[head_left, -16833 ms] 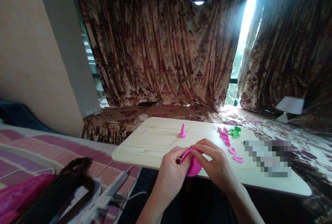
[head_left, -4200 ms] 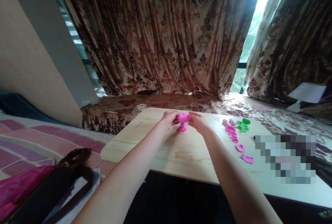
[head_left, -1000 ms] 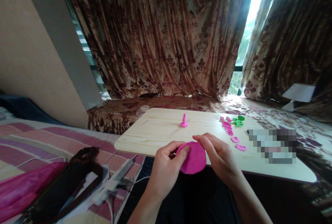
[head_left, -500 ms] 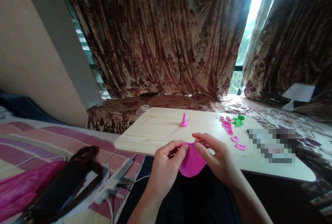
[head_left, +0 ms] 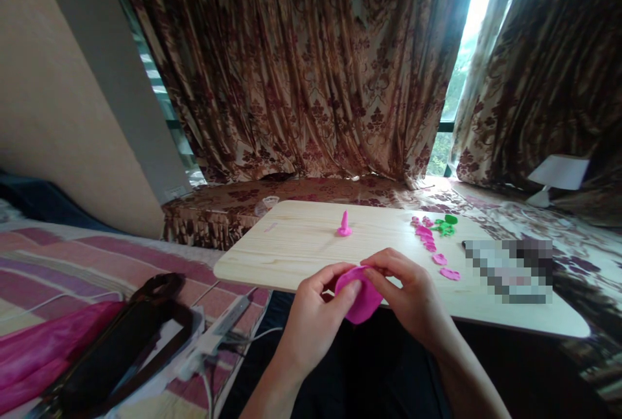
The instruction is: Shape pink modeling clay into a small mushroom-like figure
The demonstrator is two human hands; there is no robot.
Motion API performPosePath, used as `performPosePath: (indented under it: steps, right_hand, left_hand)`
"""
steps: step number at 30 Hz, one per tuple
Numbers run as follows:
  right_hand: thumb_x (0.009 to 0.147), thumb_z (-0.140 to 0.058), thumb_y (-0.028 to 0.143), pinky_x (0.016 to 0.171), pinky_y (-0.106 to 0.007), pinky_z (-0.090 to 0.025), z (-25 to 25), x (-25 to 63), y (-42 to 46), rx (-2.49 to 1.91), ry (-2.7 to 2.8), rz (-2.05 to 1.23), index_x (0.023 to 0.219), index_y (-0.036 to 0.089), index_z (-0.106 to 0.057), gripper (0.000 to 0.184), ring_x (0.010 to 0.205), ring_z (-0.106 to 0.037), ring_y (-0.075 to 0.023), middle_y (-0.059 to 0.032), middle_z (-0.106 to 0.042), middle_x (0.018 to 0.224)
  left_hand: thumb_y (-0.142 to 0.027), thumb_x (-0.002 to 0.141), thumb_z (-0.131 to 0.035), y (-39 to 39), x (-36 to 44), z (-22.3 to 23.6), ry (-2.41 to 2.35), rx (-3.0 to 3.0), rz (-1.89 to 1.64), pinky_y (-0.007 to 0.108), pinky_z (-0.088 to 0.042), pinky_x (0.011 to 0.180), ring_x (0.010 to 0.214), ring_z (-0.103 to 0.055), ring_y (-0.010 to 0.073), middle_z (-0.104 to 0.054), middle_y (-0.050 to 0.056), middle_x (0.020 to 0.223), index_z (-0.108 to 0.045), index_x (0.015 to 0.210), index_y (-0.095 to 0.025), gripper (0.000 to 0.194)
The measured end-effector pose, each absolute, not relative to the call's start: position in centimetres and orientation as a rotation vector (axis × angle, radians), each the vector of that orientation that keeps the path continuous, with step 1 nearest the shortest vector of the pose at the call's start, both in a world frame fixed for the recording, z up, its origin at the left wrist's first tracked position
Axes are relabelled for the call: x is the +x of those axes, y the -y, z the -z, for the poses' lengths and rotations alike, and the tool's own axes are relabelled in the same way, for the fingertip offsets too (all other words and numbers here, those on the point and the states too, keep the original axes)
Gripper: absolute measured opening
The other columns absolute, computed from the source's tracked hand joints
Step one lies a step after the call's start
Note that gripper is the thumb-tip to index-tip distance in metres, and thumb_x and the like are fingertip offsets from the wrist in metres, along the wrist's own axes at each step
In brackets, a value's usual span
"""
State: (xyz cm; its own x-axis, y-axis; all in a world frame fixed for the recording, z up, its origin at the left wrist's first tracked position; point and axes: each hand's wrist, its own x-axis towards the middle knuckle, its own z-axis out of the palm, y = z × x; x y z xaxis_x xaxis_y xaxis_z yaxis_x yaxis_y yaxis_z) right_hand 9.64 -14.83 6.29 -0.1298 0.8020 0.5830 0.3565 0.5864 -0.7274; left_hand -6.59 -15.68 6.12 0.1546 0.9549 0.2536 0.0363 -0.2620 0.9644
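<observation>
A thin, flat round of pink modelling clay (head_left: pixel 362 305) is held up between both hands, just in front of the table's near edge. My left hand (head_left: pixel 318 312) pinches it, with the thumb lying across its face and the fingers behind. At its upper right edge, my right hand (head_left: pixel 403 286) grips it between thumb and fingertips. Beyond the hands, a small pink clay cone on a wider base (head_left: pixel 345 226) stands upright on the wooden table (head_left: pixel 286 244). Several flattened pink clay pieces (head_left: pixel 440 259) lie in a row to the right.
Green clay pieces (head_left: pixel 447 225) lie at the table's far right, near a blurred-out flat object (head_left: pixel 510 273). A clear container (head_left: pixel 267 205) stands past the far left corner. On the bed at left are a dark bag (head_left: pixel 111 341) and a white power strip (head_left: pixel 226 322).
My left thumb has slid further across the clay round toward its middle. The round has turned and tilted, showing less of its lower part. Both hands keep hold of it.
</observation>
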Motion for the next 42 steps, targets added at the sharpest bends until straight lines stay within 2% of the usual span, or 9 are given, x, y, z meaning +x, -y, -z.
performPosePath:
  steps: [5,10,14,19,25,27,31,37,42]
  right_hand:
    - [0.09,-0.053,0.025,0.073,-0.026,-0.047,-6.65,9.46,14.9,-0.957,1.67,-0.532,0.106,0.021,-0.065,0.021,0.083,-0.061,-0.0144,-0.0028,-0.065,0.092]
    - [0.089,-0.055,0.025,0.07,-0.026,-0.046,-6.61,9.56,15.26,-0.941,1.774,-0.52,0.091,0.02,-0.07,0.016,0.076,-0.059,-0.0138,-0.0015,-0.064,0.08]
    - [0.091,-0.052,0.024,0.072,-0.026,-0.046,-6.75,9.39,15.35,-0.951,1.75,-0.504,0.098,0.02,-0.068,0.019,0.08,-0.06,-0.0141,-0.0029,-0.064,0.086]
    - [0.087,-0.057,0.021,0.073,-0.025,-0.047,-6.88,9.02,15.11,-0.916,1.753,-0.471,0.087,0.018,-0.068,0.012,0.079,-0.06,-0.0142,-0.0027,-0.064,0.083]
    - [0.091,-0.051,0.027,0.078,-0.027,-0.047,-6.39,9.41,15.07,-0.988,1.619,-0.58,0.108,0.021,-0.062,0.021,0.088,-0.061,-0.0156,-0.0031,-0.066,0.095]
    - [0.088,-0.055,0.027,0.074,-0.027,-0.047,-6.29,9.53,15.17,-0.999,1.659,-0.601,0.101,0.021,-0.064,0.016,0.083,-0.061,-0.0152,-0.0019,-0.066,0.089]
    - [0.086,-0.058,0.024,0.068,-0.026,-0.045,-6.42,9.53,15.3,-0.966,1.748,-0.499,0.082,0.019,-0.066,0.01,0.074,-0.058,-0.0138,-0.0008,-0.063,0.077]
    - [0.09,-0.054,0.023,0.072,-0.027,-0.046,-6.76,9.44,15.01,-0.95,1.713,-0.48,0.102,0.019,-0.067,0.019,0.081,-0.059,-0.0146,-0.0037,-0.063,0.088]
    - [0.089,-0.054,0.024,0.073,-0.028,-0.047,-6.64,9.51,14.85,-0.908,1.739,-0.441,0.086,0.018,-0.07,0.018,0.081,-0.06,-0.0164,-0.0044,-0.065,0.082]
  left_hand:
    - [-0.029,0.083,-0.059,15.78,-6.56,-6.18,-1.017,1.497,-1.276,0.023,-0.047,0.074,0.084,-0.063,0.0181,-0.073,0.003,0.093,-0.071,0.105,-0.019,0.026]
    - [-0.027,0.083,-0.06,15.9,-6.61,-6.23,-1.005,1.547,-1.284,0.021,-0.045,0.073,0.084,-0.061,0.0169,-0.07,0.001,0.084,-0.072,0.099,-0.018,0.022]
    - [-0.026,0.083,-0.06,16.07,-6.6,-6.66,-1.04,1.603,-1.254,0.018,-0.041,0.063,0.074,-0.056,0.014,-0.061,-0.002,0.068,-0.072,0.083,-0.017,0.015]
    - [-0.031,0.085,-0.057,16.07,-6.58,-6.75,-1.027,1.603,-1.229,0.018,-0.039,0.061,0.069,-0.053,0.0119,-0.058,-0.002,0.065,-0.067,0.071,-0.016,0.023]
    - [-0.03,0.085,-0.057,15.88,-6.5,-6.21,-1.01,1.505,-1.257,0.022,-0.045,0.073,0.082,-0.06,0.0165,-0.07,0.001,0.085,-0.07,0.1,-0.018,0.023]
    - [-0.031,0.085,-0.057,15.82,-6.45,-6.13,-0.985,1.492,-1.262,0.024,-0.046,0.078,0.087,-0.061,0.0175,-0.071,0.002,0.094,-0.068,0.109,-0.019,0.028]
    - [-0.031,0.084,-0.059,15.84,-6.48,-6.29,-1.025,1.59,-1.298,0.021,-0.045,0.075,0.086,-0.062,0.0163,-0.071,0.002,0.089,-0.071,0.103,-0.019,0.025]
    - [-0.029,0.083,-0.06,16.0,-6.59,-6.65,-1.08,1.593,-1.313,0.02,-0.044,0.069,0.074,-0.058,0.0143,-0.068,0.001,0.077,-0.073,0.1,-0.018,0.024]
    - [-0.028,0.082,-0.062,15.87,-6.47,-6.64,-1.044,1.572,-1.274,0.021,-0.045,0.067,0.074,-0.06,0.0155,-0.07,0.001,0.078,-0.074,0.099,-0.018,0.023]
